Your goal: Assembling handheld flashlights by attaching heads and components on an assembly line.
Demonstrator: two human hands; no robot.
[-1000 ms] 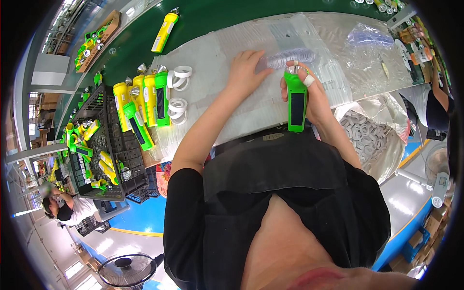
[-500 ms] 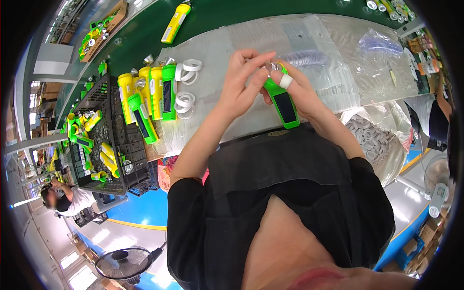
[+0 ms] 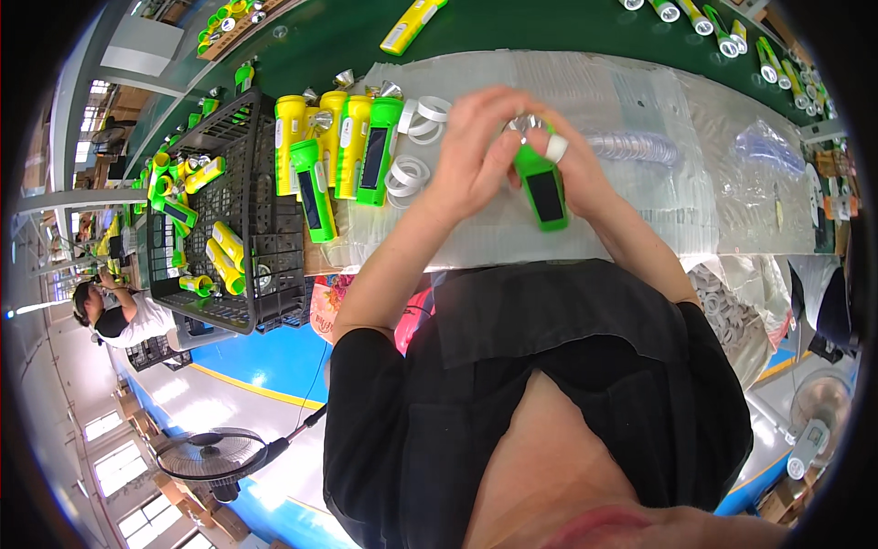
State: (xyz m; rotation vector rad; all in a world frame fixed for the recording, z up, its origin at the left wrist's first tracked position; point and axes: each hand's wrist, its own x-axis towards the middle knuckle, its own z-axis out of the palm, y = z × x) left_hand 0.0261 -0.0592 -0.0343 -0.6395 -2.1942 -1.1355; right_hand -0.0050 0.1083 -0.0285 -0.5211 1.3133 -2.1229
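Above the clear plastic sheet [image 3: 585, 229] on the bench, both hands met around a green torch [image 3: 541, 188]. The right hand [image 3: 572, 169], a white band on one finger, gripped the torch body from the side. The left hand [image 3: 476, 151] was curled over its head end, fingers pinched on a small shiny part there; how tightly could not be told. The torch's long axis ran roughly away from the person, slightly tilted, with the head pointing toward the far side and the tail toward the chest. Its body was smooth, boxy plastic with a dark rectangular panel on the upper face.

Just left of the hands lay a loose cluster of white rings [image 3: 416, 156], flat and glossy, some overlapping. Beside them, a row of torches [image 3: 343, 151] in yellow and green lay side by side, long axes parallel, silvery funnel-shaped reflectors at their far ends. Further left stood a black crate [image 3: 238, 302] of open plastic lattice, holding more torches in a jumble.

Right of the hands, a stack of clear ribbed rings [image 3: 636, 146] rested on the sheet. Beyond the sheet ran a dark green belt [image 3: 329, 37] carrying a lone yellow torch [image 3: 412, 26].
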